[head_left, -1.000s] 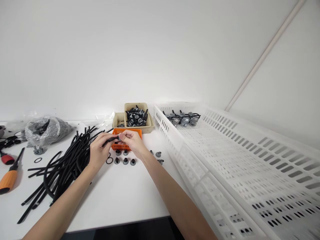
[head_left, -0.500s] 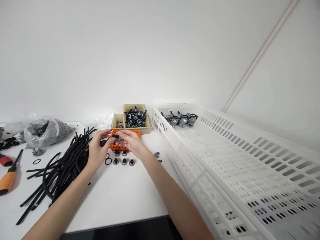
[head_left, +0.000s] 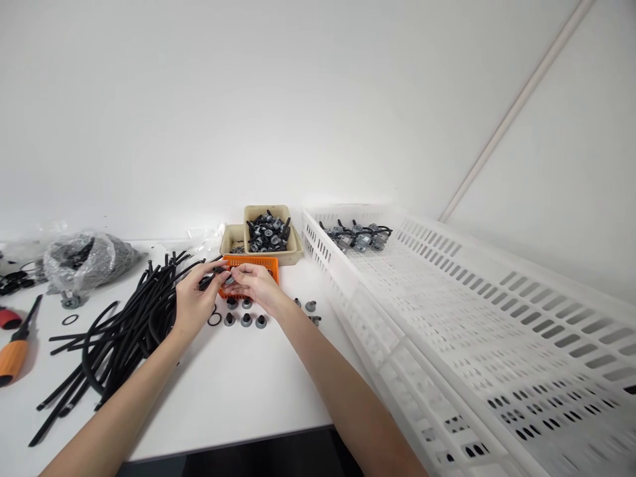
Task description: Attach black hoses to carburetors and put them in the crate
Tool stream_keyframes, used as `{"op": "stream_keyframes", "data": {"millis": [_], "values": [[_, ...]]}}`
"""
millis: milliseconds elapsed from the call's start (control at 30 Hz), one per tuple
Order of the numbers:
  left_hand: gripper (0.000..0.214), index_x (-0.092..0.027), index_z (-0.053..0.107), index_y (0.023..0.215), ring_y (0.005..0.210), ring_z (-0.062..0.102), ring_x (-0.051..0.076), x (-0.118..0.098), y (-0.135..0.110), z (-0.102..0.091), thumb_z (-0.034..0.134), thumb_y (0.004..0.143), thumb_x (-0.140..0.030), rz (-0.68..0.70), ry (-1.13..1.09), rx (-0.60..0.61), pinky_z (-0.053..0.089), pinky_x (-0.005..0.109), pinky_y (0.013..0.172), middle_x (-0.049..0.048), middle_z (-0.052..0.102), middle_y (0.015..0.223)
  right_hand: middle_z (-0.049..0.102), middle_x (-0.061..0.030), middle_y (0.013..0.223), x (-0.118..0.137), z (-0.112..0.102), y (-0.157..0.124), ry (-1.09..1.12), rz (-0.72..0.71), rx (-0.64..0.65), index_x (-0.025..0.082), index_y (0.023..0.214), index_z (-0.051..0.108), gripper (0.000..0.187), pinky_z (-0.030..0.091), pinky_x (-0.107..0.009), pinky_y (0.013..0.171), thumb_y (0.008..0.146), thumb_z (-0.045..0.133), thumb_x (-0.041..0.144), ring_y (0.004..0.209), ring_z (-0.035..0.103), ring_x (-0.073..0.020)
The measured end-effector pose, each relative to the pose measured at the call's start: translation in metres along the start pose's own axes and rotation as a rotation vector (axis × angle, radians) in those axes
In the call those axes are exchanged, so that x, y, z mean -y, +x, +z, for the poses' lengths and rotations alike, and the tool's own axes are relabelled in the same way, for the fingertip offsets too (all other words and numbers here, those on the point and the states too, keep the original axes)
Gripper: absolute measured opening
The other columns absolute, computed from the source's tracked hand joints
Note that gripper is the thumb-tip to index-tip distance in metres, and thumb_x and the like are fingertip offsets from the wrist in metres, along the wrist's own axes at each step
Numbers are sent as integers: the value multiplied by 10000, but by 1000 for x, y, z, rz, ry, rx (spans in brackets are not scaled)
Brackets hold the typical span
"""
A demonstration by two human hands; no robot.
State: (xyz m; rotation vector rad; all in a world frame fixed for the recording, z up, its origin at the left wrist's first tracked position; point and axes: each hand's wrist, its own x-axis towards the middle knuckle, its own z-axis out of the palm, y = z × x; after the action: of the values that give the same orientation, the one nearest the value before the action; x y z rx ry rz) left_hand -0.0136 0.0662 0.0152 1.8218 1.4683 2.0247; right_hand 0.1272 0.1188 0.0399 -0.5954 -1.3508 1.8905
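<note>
Above the front of a small orange basket [head_left: 272, 266], my left hand [head_left: 195, 297] pinches the black end of a small black-and-grey fitting [head_left: 229, 279]. Fingers of my right hand [head_left: 258, 286] are closed on its grey end, so both hands meet on the one piece. Fingertips hide much of it. Several grey fittings with black tops [head_left: 246, 319] stand in rows on the table just below my hands. Close to my left wrist lies a black rubber ring [head_left: 214, 319].
Black rubber tubes [head_left: 124, 331] lie heaped on the left, beside a plastic bag of parts [head_left: 94, 258] and an orange-handled screwdriver [head_left: 14, 358]. Beige trays [head_left: 298, 246] with fittings stand at the back. A large white crate [head_left: 387, 318] with several assemblies [head_left: 360, 237] fills the right.
My hands have turned the fitting, and its black end now points up and left toward my left fingers. The right hand has shifted slightly left and down.
</note>
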Motion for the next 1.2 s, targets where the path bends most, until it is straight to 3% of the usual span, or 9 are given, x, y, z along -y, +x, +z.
{"op": "stream_keyframes", "data": {"millis": [267,400,500,600,733,900,1200], "values": [[168,-188,688,945,891,671,186,-3,2,-1,649,839,-312,39,15,-37,535,347,839,43,726,929,699,-22,760,11,1,-2,-113,-35,6,163,840,659,336,553,-268,717,756,729,481,657,672,-123],[95,-199,685,891,826,669,168,-12,0,0,679,821,-263,114,13,-23,530,315,777,22,722,861,689,-20,697,20,-12,2,-353,-185,-226,176,829,637,305,525,-259,651,862,593,475,608,644,-123],[79,-221,693,883,831,678,179,-16,-5,4,695,811,-252,238,33,107,524,345,811,19,740,858,679,-29,664,25,-26,4,-558,-345,-422,176,779,617,299,499,-264,638,891,536,442,605,628,-136],[95,-245,691,903,834,690,174,-16,-11,11,649,838,-191,370,98,276,502,381,888,5,760,883,671,-26,653,27,-33,4,-619,-401,-509,182,756,605,314,487,-275,636,898,502,442,584,614,-142],[204,-252,679,937,815,701,162,-11,-16,19,557,860,-107,382,157,439,482,410,941,-4,766,929,672,-22,647,24,-34,5,-687,-422,-510,194,750,597,318,486,-285,665,902,483,450,608,624,-155],[162,-265,705,928,860,707,185,-6,-16,27,566,882,-196,295,150,557,464,445,1000,11,765,936,670,-9,653,19,-32,5,-746,-445,-468,206,760,578,299,489,-288,709,910,477,444,662,651,-161],[179,-274,735,947,840,693,194,-7,-13,29,591,865,-207,265,146,636,485,437,984,12,764,949,683,-6,669,18,-27,2,-839,-450,-411,212,752,585,302,471,-277,691,920,475,438,656,647,-158]]}}
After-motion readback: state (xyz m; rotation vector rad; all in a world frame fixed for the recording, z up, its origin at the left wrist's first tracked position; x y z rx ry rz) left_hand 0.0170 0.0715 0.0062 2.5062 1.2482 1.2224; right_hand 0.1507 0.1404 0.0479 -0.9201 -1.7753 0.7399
